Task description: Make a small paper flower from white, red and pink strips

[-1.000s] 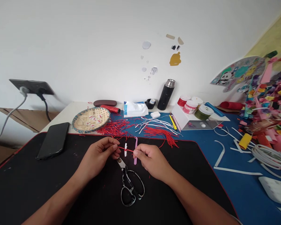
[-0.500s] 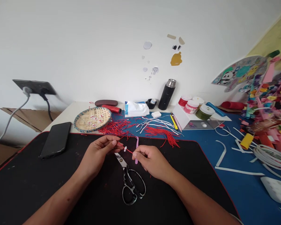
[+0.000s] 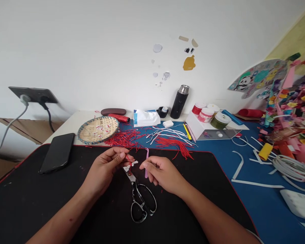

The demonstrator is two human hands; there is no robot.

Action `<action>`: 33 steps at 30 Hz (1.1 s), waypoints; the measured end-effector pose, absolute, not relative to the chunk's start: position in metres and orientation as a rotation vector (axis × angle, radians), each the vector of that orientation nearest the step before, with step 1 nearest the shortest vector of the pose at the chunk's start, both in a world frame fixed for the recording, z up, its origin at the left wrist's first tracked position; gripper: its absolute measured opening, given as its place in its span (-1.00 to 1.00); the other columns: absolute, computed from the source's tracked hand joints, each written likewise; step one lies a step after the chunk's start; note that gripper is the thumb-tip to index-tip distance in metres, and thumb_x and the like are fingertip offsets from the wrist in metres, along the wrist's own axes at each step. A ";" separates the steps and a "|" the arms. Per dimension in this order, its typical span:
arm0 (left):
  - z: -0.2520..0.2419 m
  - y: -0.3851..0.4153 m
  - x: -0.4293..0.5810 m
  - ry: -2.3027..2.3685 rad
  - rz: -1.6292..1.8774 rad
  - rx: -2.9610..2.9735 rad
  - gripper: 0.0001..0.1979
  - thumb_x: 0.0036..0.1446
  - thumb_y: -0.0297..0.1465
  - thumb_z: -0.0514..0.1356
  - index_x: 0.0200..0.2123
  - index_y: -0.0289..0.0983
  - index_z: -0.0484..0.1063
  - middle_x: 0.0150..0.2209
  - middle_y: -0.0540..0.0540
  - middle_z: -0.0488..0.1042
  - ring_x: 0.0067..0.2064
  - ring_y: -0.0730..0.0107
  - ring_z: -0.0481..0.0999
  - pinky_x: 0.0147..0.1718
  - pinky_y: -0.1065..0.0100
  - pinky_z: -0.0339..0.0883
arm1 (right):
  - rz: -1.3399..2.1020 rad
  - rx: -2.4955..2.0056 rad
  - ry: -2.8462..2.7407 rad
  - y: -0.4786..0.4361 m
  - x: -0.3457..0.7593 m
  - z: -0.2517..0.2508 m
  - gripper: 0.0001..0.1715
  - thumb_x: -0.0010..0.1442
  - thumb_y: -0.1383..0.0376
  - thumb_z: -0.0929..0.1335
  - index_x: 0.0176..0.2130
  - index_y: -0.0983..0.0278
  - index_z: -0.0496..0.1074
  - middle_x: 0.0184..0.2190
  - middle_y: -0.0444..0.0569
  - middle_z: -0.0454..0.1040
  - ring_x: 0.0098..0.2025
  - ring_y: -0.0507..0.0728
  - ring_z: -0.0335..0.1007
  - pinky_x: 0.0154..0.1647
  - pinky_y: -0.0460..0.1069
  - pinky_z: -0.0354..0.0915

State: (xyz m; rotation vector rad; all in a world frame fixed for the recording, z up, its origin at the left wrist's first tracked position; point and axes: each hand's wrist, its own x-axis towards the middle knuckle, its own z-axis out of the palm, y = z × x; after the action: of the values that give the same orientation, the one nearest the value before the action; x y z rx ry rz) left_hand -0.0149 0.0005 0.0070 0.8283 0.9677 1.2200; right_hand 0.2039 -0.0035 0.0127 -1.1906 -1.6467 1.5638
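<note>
Left hand (image 3: 108, 166): fingers pinching red cord (image 3: 130, 164), white strip (image 3: 135, 163) tied in it, held over scissors (image 3: 131, 177) near far edge of black mat (image 3: 193, 179), on tabletop (image 3: 210, 146). Right hand (image 3: 157, 171): fingers bent, grasp unclear, beside pink tool (image 3: 147, 154).

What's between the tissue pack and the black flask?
In the head view, a dark container with a pale cap; a small white box lies in front.
</note>
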 end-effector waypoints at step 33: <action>0.018 -0.005 -0.013 1.100 0.795 1.301 -0.66 0.13 -0.14 0.40 -0.12 -0.22 0.63 -0.33 -0.07 0.61 -0.37 0.32 0.50 -0.41 0.39 0.35 | 1.541 -1.135 -1.661 -0.005 0.205 -0.003 -0.79 0.38 0.20 0.33 -0.19 0.27 0.50 -0.51 -0.18 0.40 -0.55 -0.03 0.26 -0.55 -0.15 0.18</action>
State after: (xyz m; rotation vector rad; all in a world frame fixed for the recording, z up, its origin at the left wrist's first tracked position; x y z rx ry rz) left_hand -0.0132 -0.0046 0.0177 1.3014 1.1005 0.7950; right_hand 0.2047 -0.0049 -0.0027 -1.1348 -1.6614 1.5413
